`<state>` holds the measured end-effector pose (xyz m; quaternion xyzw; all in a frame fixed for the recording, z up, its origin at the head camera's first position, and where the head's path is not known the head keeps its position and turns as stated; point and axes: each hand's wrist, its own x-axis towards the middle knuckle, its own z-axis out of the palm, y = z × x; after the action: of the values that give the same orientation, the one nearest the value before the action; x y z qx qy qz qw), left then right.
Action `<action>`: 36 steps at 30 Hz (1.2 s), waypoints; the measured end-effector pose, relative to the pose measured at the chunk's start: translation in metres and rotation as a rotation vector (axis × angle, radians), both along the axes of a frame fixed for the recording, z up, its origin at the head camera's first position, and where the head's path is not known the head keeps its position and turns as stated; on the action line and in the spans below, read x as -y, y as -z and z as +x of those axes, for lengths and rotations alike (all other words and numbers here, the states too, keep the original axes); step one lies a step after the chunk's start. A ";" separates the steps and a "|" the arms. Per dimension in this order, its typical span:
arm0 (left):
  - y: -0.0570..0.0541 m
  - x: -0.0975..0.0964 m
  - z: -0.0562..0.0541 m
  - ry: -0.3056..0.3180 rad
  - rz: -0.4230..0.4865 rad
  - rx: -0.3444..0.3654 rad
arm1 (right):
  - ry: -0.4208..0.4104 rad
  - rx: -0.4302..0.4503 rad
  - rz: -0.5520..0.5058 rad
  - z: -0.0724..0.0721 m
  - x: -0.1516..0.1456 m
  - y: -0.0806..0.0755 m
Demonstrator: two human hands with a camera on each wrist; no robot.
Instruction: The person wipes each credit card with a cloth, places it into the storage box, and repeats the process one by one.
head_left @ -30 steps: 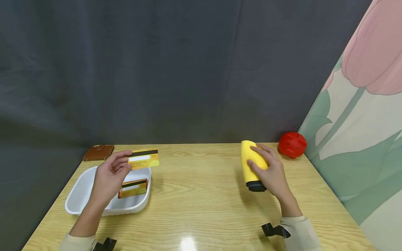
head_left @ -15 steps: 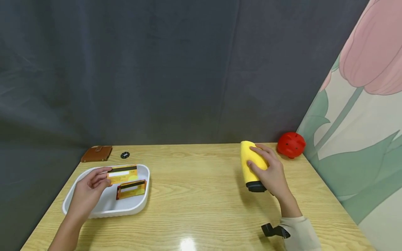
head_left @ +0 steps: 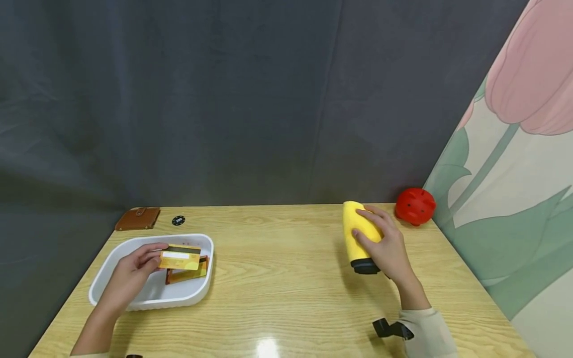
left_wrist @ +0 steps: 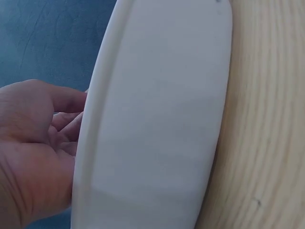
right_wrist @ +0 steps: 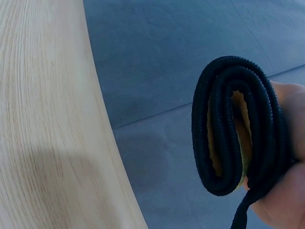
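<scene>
My left hand (head_left: pixel 130 273) pinches a yellow bank card (head_left: pixel 180 257) with a dark stripe and a white strip, over the white plastic tray (head_left: pixel 96 293). Below it, other cards (head_left: pixel 190 275) lie in the tray, partly covered by the held one. In the left wrist view, the tray's wall (left_wrist: pixel 157 109) hides the fingertips and the card. My right hand (head_left: pixel 385 241) grips a rolled yellow cloth (head_left: pixel 358 231) with black edging, tilted above the table. The right wrist view looks onto the cloth's black rolled end (right_wrist: pixel 228 129), with a short black loop hanging down.
A brown leather wallet (head_left: pixel 138 219) lies at the table's back left corner, with a black poker chip (head_left: pixel 178 220) beside it. A red piggy bank (head_left: pixel 415 206) stands at the back right. Dark curtain hangs behind the wooden table (head_left: pixel 277 278).
My left hand moved left and down with the card, then slightly right, over the cards in the tray. The poker chip came into view. The right hand stayed put with the cloth.
</scene>
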<state>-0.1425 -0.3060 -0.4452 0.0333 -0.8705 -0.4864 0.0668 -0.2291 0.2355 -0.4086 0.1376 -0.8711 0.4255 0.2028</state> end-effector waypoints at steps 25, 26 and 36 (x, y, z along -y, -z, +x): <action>0.006 -0.003 -0.021 0.150 0.022 0.123 | -0.007 0.026 -0.003 0.000 0.000 0.001; 0.006 -0.004 -0.021 0.148 0.020 0.126 | -0.007 0.026 -0.003 0.000 0.000 0.001; 0.006 -0.005 -0.024 0.033 -0.038 0.181 | -0.005 0.024 -0.004 0.000 0.000 0.003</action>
<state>-0.1666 -0.3012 -0.4515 0.0616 -0.8825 -0.4658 -0.0197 -0.2290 0.2352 -0.4111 0.1344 -0.8723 0.4293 0.1917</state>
